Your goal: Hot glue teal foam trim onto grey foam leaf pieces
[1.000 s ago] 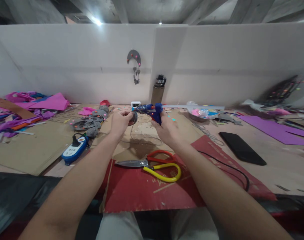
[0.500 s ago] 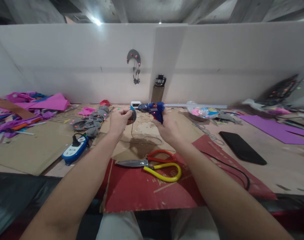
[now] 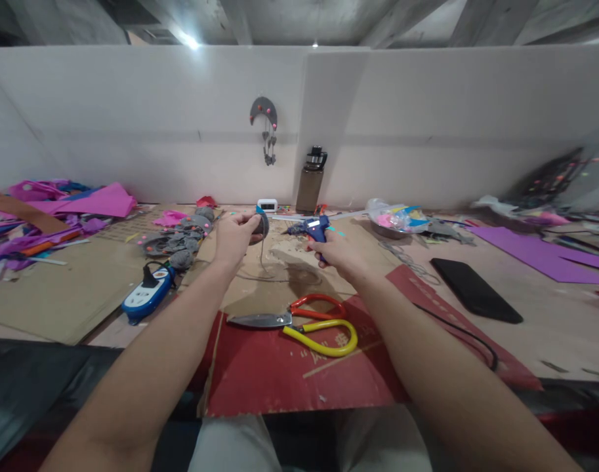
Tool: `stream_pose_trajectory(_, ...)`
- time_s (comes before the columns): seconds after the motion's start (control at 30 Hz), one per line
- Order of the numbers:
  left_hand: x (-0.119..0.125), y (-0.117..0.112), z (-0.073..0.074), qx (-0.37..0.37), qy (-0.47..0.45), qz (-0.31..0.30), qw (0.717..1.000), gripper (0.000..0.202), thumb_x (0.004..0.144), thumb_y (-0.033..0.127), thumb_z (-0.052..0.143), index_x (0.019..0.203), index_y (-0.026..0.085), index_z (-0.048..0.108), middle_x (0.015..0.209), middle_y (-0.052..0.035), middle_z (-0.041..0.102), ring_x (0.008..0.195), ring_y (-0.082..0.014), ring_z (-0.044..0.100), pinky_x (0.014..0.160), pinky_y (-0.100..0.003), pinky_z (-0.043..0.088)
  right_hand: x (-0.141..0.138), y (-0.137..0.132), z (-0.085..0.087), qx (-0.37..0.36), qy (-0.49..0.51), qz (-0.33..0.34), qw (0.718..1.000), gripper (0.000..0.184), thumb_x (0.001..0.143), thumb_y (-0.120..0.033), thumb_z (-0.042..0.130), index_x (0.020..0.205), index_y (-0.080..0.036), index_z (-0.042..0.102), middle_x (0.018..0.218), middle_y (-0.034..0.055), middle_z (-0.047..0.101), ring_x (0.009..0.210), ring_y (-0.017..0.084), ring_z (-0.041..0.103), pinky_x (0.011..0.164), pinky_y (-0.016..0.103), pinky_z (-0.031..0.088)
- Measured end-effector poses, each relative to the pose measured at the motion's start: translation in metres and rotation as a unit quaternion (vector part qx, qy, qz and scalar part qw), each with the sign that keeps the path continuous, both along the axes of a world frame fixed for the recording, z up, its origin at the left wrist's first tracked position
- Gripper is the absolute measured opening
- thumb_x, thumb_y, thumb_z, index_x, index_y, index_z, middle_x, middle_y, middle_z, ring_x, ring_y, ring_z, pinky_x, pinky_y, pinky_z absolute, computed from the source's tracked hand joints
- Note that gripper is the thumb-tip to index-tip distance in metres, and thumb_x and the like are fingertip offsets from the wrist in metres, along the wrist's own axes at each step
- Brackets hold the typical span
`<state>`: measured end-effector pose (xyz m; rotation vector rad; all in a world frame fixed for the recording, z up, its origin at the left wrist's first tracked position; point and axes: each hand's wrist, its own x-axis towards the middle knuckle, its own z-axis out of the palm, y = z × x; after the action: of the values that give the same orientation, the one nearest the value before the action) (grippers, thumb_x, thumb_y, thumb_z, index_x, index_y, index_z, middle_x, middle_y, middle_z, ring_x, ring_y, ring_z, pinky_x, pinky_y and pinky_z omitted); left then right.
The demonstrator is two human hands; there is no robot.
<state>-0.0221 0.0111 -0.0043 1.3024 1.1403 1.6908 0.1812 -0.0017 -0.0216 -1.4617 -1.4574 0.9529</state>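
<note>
Between the fingertips of my left hand (image 3: 236,235) is a small round dark grey piece (image 3: 264,224), perhaps felt, with a bit of blue at its top edge. A thin grey cord (image 3: 262,254) hangs from it and trails in a loop on the cardboard. My right hand (image 3: 336,248) is wrapped round the handle of a blue glue gun (image 3: 315,228). Its nozzle points left toward the grey piece, with a gap between them. Closer to me, large scissors (image 3: 299,322) with one red and one yellow handle lie on the red cardboard (image 3: 299,387).
A blue-and-white power strip (image 3: 148,295) and several grey decorated pieces (image 3: 174,242) lie to the left, beside purple scraps (image 3: 97,203). A black phone (image 3: 476,290) and a bowl of bagged bits (image 3: 397,219) are on the right. A dark bottle (image 3: 311,183) stands at the back.
My right hand has lowered the glue gun and drawn it right, away from the grey piece. My left hand has stayed nearly still.
</note>
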Motion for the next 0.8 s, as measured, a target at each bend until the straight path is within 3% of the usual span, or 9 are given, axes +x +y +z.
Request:
stream_pose_trajectory(0.1,0.000,0.000,-0.002,0.000,0.010,-0.010,1.000,0.026,0.065,0.036,0.070,0.077,0.013,0.071,0.078,-0.0050,0.066,0.063,-0.0109,0.060,0.054,-0.023,0.054,0.009,0.007,-0.006,-0.031,-0.129,-0.004,0.991,0.007,0.075,-0.022,0.058,0.078,-0.018,0.053,0.078,0.0092,0.065,0.059,0.017,0.056,0.056,0.031,0.045)
stream_pose_trajectory(0.17,0.001,0.000,-0.002,0.002,0.019,-0.011,1.000,0.026,0.065,0.036,0.070,0.078,0.013,0.071,0.079,-0.0047,0.067,0.064,-0.0114,0.060,0.054,-0.023,0.054,0.016,0.011,-0.008,0.025,-0.244,-0.067,0.967,0.013,0.073,-0.026,0.062,0.074,-0.017,0.054,0.084,0.0145,0.064,0.081,0.025,0.061,0.071,0.037,0.046)
stream_pose_trajectory(0.23,0.003,-0.003,-0.002,0.012,0.041,-0.005,0.999,0.025,0.067,0.036,0.068,0.080,0.014,0.071,0.079,-0.0047,0.068,0.067,-0.0126,0.062,0.056,-0.023,0.054,0.018,0.012,-0.007,0.117,-0.293,-0.136,0.939,0.016,0.072,-0.029,0.063,0.075,-0.016,0.054,0.092,0.0179,0.062,0.098,0.030,0.057,0.083,0.041,0.042)
stream_pose_trajectory(0.3,0.006,-0.007,0.000,0.036,0.084,0.011,0.996,0.024,0.071,0.035,0.065,0.081,0.015,0.072,0.079,-0.0045,0.069,0.068,-0.0136,0.063,0.059,-0.025,0.053,0.009,0.009,-0.004,0.183,-0.235,-0.141,0.944,0.014,0.076,-0.029,0.058,0.077,-0.017,0.051,0.092,0.0143,0.061,0.096,0.027,0.056,0.084,0.041,0.041)
stream_pose_trajectory(0.4,0.012,-0.017,0.004,0.107,0.188,0.059,0.974,0.019,0.076,0.030,0.061,0.083,0.017,0.073,0.078,-0.0037,0.071,0.070,-0.0141,0.063,0.067,-0.025,0.051,-0.023,0.001,-0.001,0.188,-0.008,-0.016,0.982,0.015,0.076,-0.033,0.056,0.080,-0.021,0.047,0.080,0.0026,0.057,0.077,0.017,0.055,0.076,0.035,0.043)
stream_pose_trajectory(0.53,0.017,-0.025,0.007,0.163,0.306,0.102,0.932,0.017,0.078,0.023,0.059,0.085,0.019,0.074,0.081,-0.0031,0.073,0.074,-0.0142,0.064,0.073,-0.025,0.048,-0.065,-0.005,-0.003,0.109,0.279,0.102,0.949,0.037,0.062,-0.024,0.070,0.086,-0.022,0.042,0.082,-0.0023,0.059,0.080,0.013,0.057,0.081,0.032,0.044)
stream_pose_trajectory(0.67,0.018,-0.025,0.006,0.136,0.286,0.070,0.946,0.019,0.079,0.026,0.058,0.086,0.018,0.074,0.082,-0.0032,0.072,0.074,-0.0150,0.064,0.073,-0.026,0.049,-0.071,-0.005,-0.002,0.087,0.324,0.111,0.935,0.032,0.068,-0.026,0.064,0.088,-0.024,0.039,0.073,-0.0073,0.051,0.062,0.010,0.054,0.066,0.028,0.048)
stream_pose_trajectory(0.8,0.021,-0.025,0.007,0.064,0.160,-0.026,0.985,0.025,0.078,0.034,0.061,0.089,0.015,0.073,0.083,-0.0043,0.071,0.076,-0.0167,0.064,0.071,-0.029,0.054,-0.059,-0.005,0.002,0.116,0.281,0.093,0.948,0.021,0.072,-0.031,0.059,0.087,-0.023,0.047,0.064,-0.0088,0.041,0.049,0.006,0.037,0.045,0.019,0.033)
